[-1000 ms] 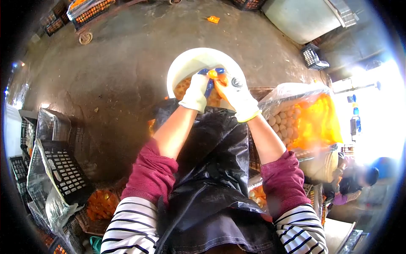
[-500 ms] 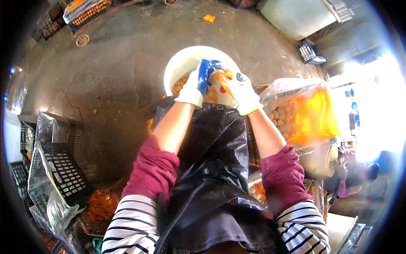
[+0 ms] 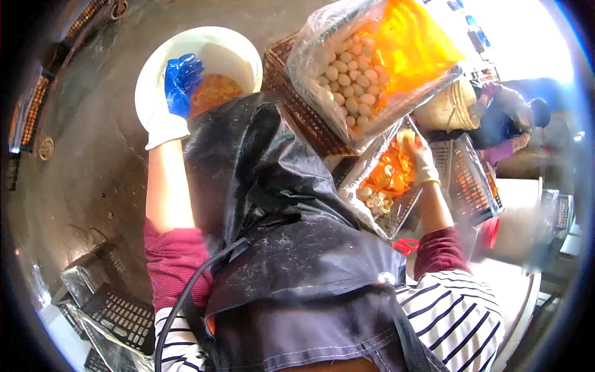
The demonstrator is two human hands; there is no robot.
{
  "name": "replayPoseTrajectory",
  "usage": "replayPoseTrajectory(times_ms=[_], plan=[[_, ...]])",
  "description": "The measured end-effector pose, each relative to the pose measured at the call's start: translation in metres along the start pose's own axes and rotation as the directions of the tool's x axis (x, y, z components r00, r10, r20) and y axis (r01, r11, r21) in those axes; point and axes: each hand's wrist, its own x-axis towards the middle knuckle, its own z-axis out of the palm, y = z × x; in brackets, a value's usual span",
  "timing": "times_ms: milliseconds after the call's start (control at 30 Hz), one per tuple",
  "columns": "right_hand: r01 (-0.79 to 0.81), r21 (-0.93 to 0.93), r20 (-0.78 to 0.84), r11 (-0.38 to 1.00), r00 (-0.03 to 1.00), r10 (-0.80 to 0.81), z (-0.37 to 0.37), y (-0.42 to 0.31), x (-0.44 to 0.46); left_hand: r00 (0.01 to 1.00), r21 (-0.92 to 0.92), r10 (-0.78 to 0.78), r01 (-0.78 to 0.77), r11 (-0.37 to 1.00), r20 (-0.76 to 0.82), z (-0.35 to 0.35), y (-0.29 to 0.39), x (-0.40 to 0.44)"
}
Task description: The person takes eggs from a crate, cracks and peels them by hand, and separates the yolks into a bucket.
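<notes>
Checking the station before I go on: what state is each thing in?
White bucket: open, partly filled.
Egg crate: open, plastic-lined.
Eggs: seemingly whole.
Lower crate: open, lined, holding shells.
Left hand: gloved, at bucket; grip unclear.
Right hand: gloved, at lower crate; grip unclear.

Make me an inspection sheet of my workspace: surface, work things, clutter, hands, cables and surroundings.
Surface: floor brown-grey, with dark patches.
Work things: white bucket with orange-yellow contents; egg-like objects beside orange material in a plastic-lined crate; orange scraps and pale shell-like pieces in a smaller lined container.
Clutter: black crates at lower left; red looped handles near the right sleeve.
Hands: both gloved; left over the bucket, right at the smaller container; grip unclear.
Cables: dark cord across the apron; could be a strap.
Surroundings: another person; strong glare at upper right.
</notes>
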Motion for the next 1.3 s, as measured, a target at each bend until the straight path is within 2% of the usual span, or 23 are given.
replayPoseTrajectory(times_ms=[33, 100, 167, 200, 267, 300, 333, 367, 400, 433, 467, 533, 600, 667, 767, 800, 867, 933, 1067, 1133, 1167, 1233, 1300], plan=[[-0.159, -0.615, 0.186, 0.773, 0.923, 0.338, -0.026, -0.064, -0.028, 1.000, -0.022, -0.002, 0.002, 1.000, -0.012, 0.003, 0.001, -0.002], [0.031, -0.562, 0.025, 0.826, 0.999, -0.021, -0.038, -0.051, -0.032, 0.998, -0.068, 0.007, -0.010, 0.998, -0.055, 0.010, 0.006, -0.007], [0.246, -0.259, -0.117, 0.934, 0.952, -0.283, -0.024, -0.044, -0.009, 0.999, -0.071, 0.010, -0.006, 0.997, 0.051, -0.013, -0.008, 0.000], [0.354, -0.211, -0.095, 0.911, 0.920, -0.379, -0.020, -0.084, -0.006, 0.994, -0.081, 0.015, -0.006, 0.997, 0.111, -0.022, -0.013, 0.007], [0.546, -0.183, 0.000, 0.818, 0.832, -0.555, -0.004, -0.177, -0.006, 0.999, 0.054, -0.031, 0.029, 0.998, 0.030, -0.012, -0.006, 0.004], [0.378, 0.102, 0.042, 0.920, 0.922, -0.384, 0.024, -0.189, -0.002, 0.995, 0.023, -0.095, 0.095, 0.995, -0.031, 0.000, -0.002, -0.001], [0.331, 0.042, 0.147, 0.943, 0.931, -0.334, 0.052, -0.180, 0.013, 0.983, -0.012, -0.157, 0.157, 0.988, -0.093, 0.006, 0.003, -0.004], [0.295, -0.027, 0.250, 0.955, 0.927, -0.279, 0.079, -0.170, 0.029, 0.993, 0.027, -0.113, 0.114, 0.993, -0.037, -0.002, -0.001, -0.004], [0.444, -0.312, 0.287, 0.840, 0.887, -0.362, 0.101, -0.154, 0.042, 0.983, 0.043, -0.158, 0.163, 0.986, -0.094, -0.009, -0.006, 0.000], [0.543, -0.559, 0.321, 0.626, 0.838, -0.441, 0.124, -0.138, 0.055, 0.988, 0.058, -0.146, 0.149, 0.987, -0.043, -0.021, -0.013, 0.003], [0.594, -0.699, 0.304, 0.398, 0.751, -0.587, 0.140, -0.127, 0.056, 0.991, 0.072, -0.137, 0.136, 0.988, 0.008, -0.030, -0.015, 0.004], [0.640, -0.753, 0.445, 0.155, 0.668, -0.597, 0.153, -0.119, 0.066, 0.995, 0.078, -0.097, 0.099, 0.992, -0.024, -0.016, -0.003, -0.002], [0.754, -0.626, 0.681, 0.198, 0.653, -0.332, 0.150, -0.105, 0.074, 0.993, -0.008, -0.111, 0.110, 0.994, -0.048, -0.013, -0.003, -0.003], [0.644, -0.595, 0.638, 0.481, 0.743, -0.205, 0.143, -0.132, 0.075, 0.985, -0.189, -0.158, 0.144, 0.971, -0.061, -0.011, -0.008, 0.002], [0.386, -0.428, 0.598, 0.818, 0.799, -0.064, 0.121, -0.168, 0.076, 0.966, -0.136, -0.238, 0.223, 0.965, -0.098, 0.035, 0.023, -0.016], [0.284, -0.342, 0.599, 0.896, 0.800, -0.025, 0.118, -0.171, 0.073, 0.966, -0.010, -0.165, 0.166, 0.986, -0.198, 0.064, 0.040, -0.027], [0.381, -0.196, 0.541, 0.903, 0.810, -0.225, 0.129, -0.176, 0.061, 0.982, 0.111, -0.109, 0.127, 0.986, -0.151, 0.058, 0.035, -0.026], [0.531, -0.255, 0.500, 0.808, 0.788, -0.360, 0.139, -0.189, 0.042, 0.985, 0.052, -0.099, 0.107, 0.993, -0.140, 0.036, 0.016, -0.010], [0.490, -0.189, 0.547, 0.851, 0.772, -0.324, 0.132, -0.218, 0.035, 0.997, 0.196, -0.064, 0.072, 0.978, -0.046, 0.030, 0.016, -0.017], [0.177, -0.065, 0.562, 0.982, 0.820, -0.110, 0.152, -0.192, 0.062, 0.993, 0.127, -0.101, 0.109, 0.986, -0.066, 0.031, 0.017, -0.018], [0.175, -0.073, 0.505, 0.982, 0.856, -0.115, 0.137, -0.233, 0.051, 0.993, 0.122, -0.100, 0.107, 0.987, -0.070, 0.031, 0.018, -0.017], [0.059, 0.298, 0.414, 0.953, 0.892, -0.184, 0.144, -0.276, 0.036, 0.993, 0.214, -0.091, 0.105, 0.971, -0.074, 0.030, 0.016, -0.013], [0.121, 0.676, 0.255, 0.727, 0.887, -0.385, 0.165, -0.316, 0.036, 0.993, 0.148, -0.112, 0.117, 0.982, -0.038, 0.033, 0.010, -0.011]])
